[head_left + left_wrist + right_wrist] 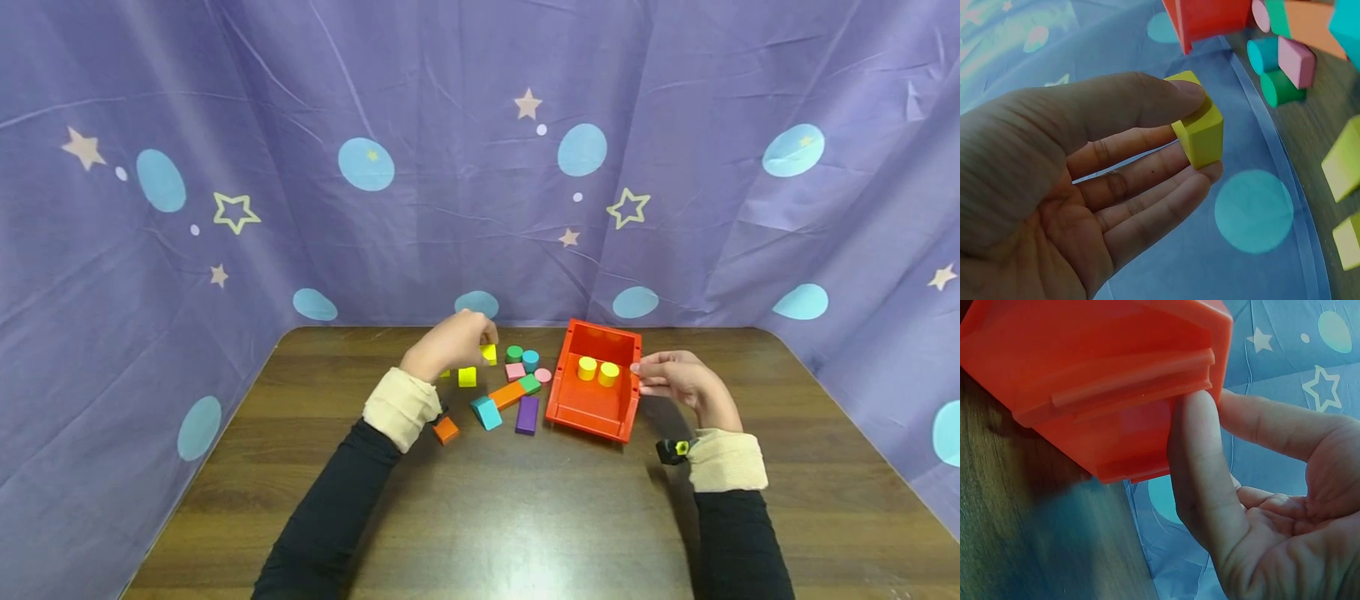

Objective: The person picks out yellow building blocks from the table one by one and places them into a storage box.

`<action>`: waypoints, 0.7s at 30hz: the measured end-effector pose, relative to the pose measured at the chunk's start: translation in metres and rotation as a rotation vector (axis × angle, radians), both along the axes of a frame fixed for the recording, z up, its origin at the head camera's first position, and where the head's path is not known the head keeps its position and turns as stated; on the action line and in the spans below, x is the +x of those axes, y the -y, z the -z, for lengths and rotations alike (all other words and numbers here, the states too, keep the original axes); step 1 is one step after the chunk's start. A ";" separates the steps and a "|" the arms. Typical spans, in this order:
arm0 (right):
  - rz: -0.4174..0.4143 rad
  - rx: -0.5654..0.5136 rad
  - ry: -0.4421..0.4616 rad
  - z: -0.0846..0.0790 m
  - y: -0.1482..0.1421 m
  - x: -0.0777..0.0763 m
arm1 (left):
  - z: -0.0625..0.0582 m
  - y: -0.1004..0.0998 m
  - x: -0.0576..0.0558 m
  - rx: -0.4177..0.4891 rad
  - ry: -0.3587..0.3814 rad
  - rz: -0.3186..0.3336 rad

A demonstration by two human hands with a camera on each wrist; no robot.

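Note:
My left hand [453,343] pinches a yellow block [1205,134] between thumb and fingertips, raised over the far part of the table. In the left wrist view the block's end sticks out past the thumb. Below that hand lie another yellow block [467,377] and part of a further one. To the right stands a red plastic bin [592,421] with two yellow cylinders [608,374] inside. My right hand [686,383] grips the bin's right wall near its rim; the right wrist view shows one finger pressed under the outer ledge and another at the wall's edge.
Between left hand and bin lie a green cylinder [514,353], a blue cylinder [530,361], pink pieces [515,372], an orange block [507,395], a green block [530,384], a blue block [487,412] and a purple block [527,415]. Another orange block [446,430] lies near the left wrist.

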State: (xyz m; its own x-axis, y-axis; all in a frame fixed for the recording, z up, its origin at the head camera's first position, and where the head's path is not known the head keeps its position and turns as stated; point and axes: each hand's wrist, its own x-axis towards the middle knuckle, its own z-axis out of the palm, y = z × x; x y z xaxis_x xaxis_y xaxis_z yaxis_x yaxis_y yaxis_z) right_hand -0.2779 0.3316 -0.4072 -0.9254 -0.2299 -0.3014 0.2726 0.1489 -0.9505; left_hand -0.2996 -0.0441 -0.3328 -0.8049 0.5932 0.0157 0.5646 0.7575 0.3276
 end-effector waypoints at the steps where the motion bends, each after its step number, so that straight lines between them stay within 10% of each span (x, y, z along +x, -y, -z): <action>1: -0.001 0.002 0.001 -0.001 0.000 0.000 | 0.000 -0.003 0.000 0.003 -0.001 0.009; 21: 0.000 0.004 0.013 -0.002 0.001 0.001 | -0.010 -0.067 0.010 0.015 0.031 0.110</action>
State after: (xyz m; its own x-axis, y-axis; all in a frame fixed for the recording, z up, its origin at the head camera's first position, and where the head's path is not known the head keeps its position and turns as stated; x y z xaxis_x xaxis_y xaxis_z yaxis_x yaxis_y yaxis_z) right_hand -0.2772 0.3309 -0.4051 -0.9214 -0.2291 -0.3140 0.2846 0.1525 -0.9464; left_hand -0.2897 0.0233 -0.3225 -0.7349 0.6781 0.0016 0.6338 0.6861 0.3571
